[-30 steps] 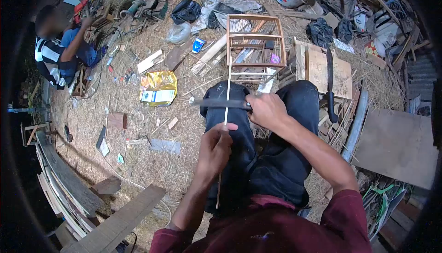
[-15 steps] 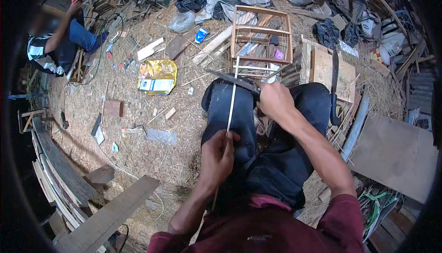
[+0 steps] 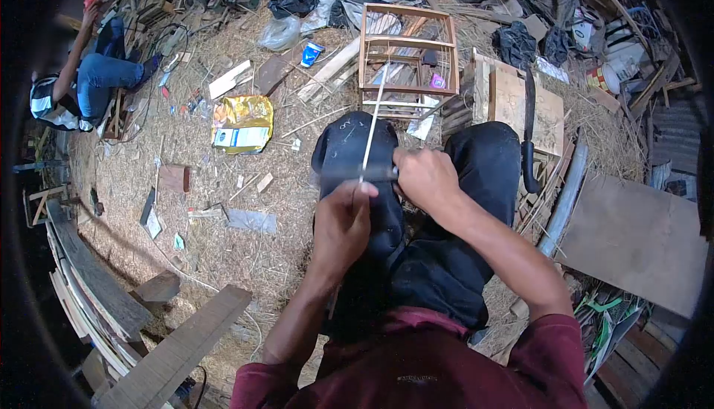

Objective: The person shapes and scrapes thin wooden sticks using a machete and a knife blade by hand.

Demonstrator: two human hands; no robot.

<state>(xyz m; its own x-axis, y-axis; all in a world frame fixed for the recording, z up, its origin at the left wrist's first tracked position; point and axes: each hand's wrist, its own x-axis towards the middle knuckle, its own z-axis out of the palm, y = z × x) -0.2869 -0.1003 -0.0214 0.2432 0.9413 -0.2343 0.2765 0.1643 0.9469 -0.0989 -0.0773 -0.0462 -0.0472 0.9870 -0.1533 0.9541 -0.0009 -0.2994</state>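
A thin pale wooden strip [image 3: 374, 130] runs from my left hand up and away over my left thigh. My left hand [image 3: 343, 219] is closed around its near end, thumb along the strip. My right hand [image 3: 428, 178] grips the handle of a knife, whose handle is mostly hidden in the fist. The knife blade [image 3: 357, 174], smeared by motion, lies across the strip just beyond my left thumb. Beyond my knees stands a small wooden frame [image 3: 407, 41] with crossbars, close to the strip's far tip.
A second, dark-handled blade [image 3: 529, 130] lies on a wooden block [image 3: 513, 104] right of my knee. Left are a gold packet [image 3: 242, 123] and a plank [image 3: 178, 346]. Another person [image 3: 89, 74] sits at upper left, holding a red tool. Wood scraps and shavings cover the floor.
My right hand has drawn the knife down along the strip, toward my left hand. The view has shifted slightly. The other person's raised arm and legs have moved.
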